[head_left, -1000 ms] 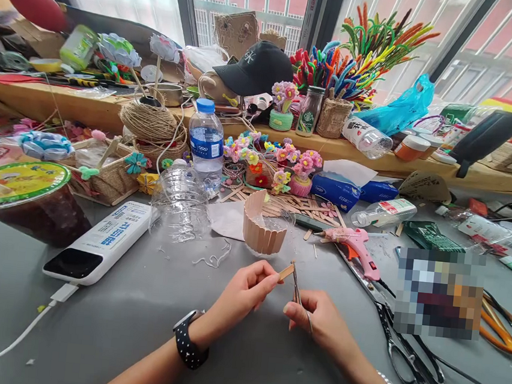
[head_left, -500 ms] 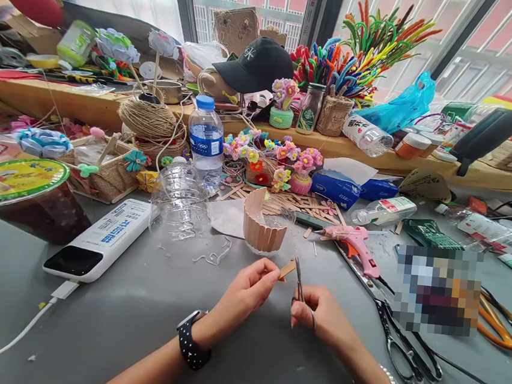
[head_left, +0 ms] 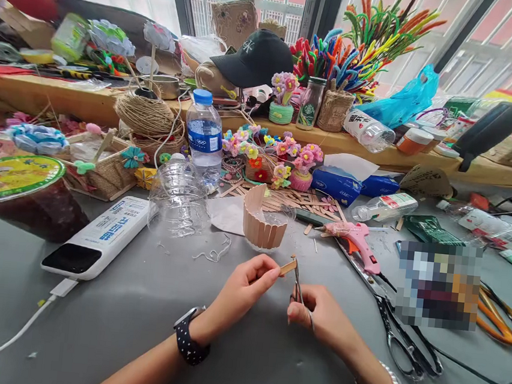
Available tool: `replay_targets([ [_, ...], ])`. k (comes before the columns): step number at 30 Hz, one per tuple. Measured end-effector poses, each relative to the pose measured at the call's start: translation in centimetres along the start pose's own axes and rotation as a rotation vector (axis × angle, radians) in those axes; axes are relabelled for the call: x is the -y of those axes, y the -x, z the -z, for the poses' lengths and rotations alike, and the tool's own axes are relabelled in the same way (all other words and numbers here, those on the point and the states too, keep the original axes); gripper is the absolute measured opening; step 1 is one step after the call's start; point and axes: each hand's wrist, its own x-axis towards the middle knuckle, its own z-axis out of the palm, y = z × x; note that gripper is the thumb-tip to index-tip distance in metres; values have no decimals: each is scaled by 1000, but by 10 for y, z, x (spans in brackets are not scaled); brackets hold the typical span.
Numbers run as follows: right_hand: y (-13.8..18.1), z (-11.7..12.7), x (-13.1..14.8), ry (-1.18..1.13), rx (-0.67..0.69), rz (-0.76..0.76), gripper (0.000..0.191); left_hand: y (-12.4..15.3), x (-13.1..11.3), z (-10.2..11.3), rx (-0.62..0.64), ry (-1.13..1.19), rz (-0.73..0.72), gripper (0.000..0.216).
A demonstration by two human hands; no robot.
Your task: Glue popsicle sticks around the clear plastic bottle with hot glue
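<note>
My left hand [head_left: 251, 285] pinches a short flat wooden stick [head_left: 288, 269] between thumb and fingers. In my right hand [head_left: 317, 309] is a small pair of scissors [head_left: 298, 280], whose blades meet the stick's right end. A tiny wood bit [head_left: 294, 256] shows at the blade tips. Just beyond my hands stands a round clear plastic base with a partial wall of upright wooden sticks [head_left: 264, 226], taller at its left side. A pink glue gun [head_left: 355, 241] lies to the right of it.
Large black scissors [head_left: 405, 339] lie on the right beside a blurred patch. At left are a white power bank [head_left: 97, 237] with a cable and a lidded drink cup [head_left: 24, 200]. Behind stand a cut plastic bottle [head_left: 178, 196], a water bottle [head_left: 205, 133] and loose wooden sticks [head_left: 238, 188].
The scissor blades have closed further on the stick's end, and a tiny bit of wood now shows at their tips. Both hands stay nearly in place; the view has shifted slightly.
</note>
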Motion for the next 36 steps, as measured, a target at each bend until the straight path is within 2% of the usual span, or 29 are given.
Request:
replay_targets([
  [9,-1,-7,-2,70,-169,-49,57,1,-2,-2,-20,3,5,26],
  [23,-4,-10,-6,89,-231,-35,53,1,2,-1,0,36,-10,27],
  [25,-4,-8,-5,68,-214,-24,56,1,1,0,14,41,-14,26],
  [30,-1,-3,-1,13,-70,11,61,1,-3,1,62,-7,-12,27],
  [36,0,-2,-1,25,-86,-10,63,1,-3,1,55,-43,-21,26],
])
